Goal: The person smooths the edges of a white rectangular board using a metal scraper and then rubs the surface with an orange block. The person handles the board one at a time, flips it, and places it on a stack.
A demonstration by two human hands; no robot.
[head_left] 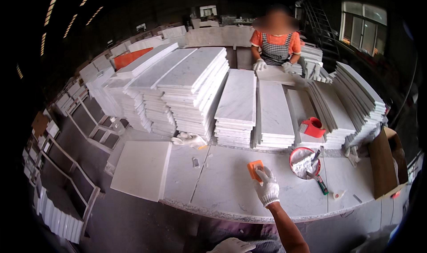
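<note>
My right hand (267,188), in a white knit glove, has its fingers closed on the near edge of an orange rectangular block (255,169). The block rests on the pale stone worktop (222,182); the glove hides part of it, and its exact kind cannot be made out. At the lower edge, close to my body, my gloved left hand (232,245) lies with fingers stretched to the right and nothing visible in it. To the right of the block stands a red-rimmed tub (304,165) of white paste, with a green-handled putty knife (321,184) leaning out.
Stacked stone slabs (235,97) line the worktop's far side. A red tape dispenser (314,127) sits on one stack. Left lie a square slab (140,169) and a loose glove (190,139); right is a cardboard box (383,166). Across the stacks, a gloved co-worker (278,48) handles a slab.
</note>
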